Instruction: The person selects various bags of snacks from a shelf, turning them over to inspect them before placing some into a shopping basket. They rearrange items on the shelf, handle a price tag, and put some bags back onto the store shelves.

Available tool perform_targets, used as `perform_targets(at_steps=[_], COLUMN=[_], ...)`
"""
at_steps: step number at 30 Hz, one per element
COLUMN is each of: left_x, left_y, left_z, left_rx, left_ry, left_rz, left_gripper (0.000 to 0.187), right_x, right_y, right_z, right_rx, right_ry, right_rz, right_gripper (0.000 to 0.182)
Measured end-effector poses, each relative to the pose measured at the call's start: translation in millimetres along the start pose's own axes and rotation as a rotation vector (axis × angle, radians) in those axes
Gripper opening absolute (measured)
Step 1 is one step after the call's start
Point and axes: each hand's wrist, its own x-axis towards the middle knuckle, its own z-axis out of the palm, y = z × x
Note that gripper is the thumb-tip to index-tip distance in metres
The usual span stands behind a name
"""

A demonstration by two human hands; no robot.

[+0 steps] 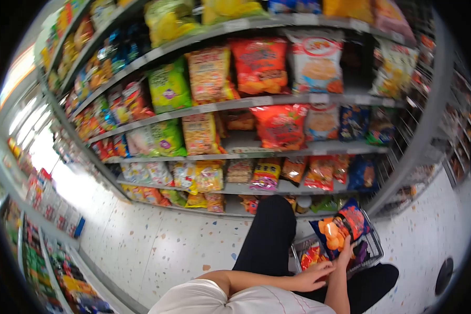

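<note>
My right hand grips a dark blue and orange snack bag by its lower edge, holding it tilted over a wire shopping basket. Round orange snacks are printed on the bag's front. Across my right wrist reaches my left hand, its fingers stretched out and holding nothing that I can see. Inside the basket lie a red and yellow packet and a dark purple packet, both partly covered by the bag and my arm.
Shelves packed with snack bags curve in front of my knees. The speckled floor runs along them. Another stocked shelf stands at lower left, and a dark round object is on the floor at right.
</note>
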Motion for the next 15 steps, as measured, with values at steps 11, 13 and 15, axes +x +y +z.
perform_targets(at_steps=[11,13,15], left_x=[-12.6,-15.5,-16.0], left_y=[15.1,7.0,8.4], left_z=[-22.0,-17.9,-19.6], left_rx=[-0.103,-0.07,-0.038], left_ry=[0.057,0.076,0.091], left_rz=[-0.053,-0.021,0.009], left_gripper=[0.074,0.076,0.078], right_x=[18.4,20.2,32.8], right_y=[30.9,33.5,41.0], right_z=[3.0,3.6,-1.6], right_rx=[-0.011,-0.016,0.011], right_ry=[-0.257,-0.263,-0.232], right_rz=[0.162,0.19,0.24], right_gripper=[0.073,0.072,0.073])
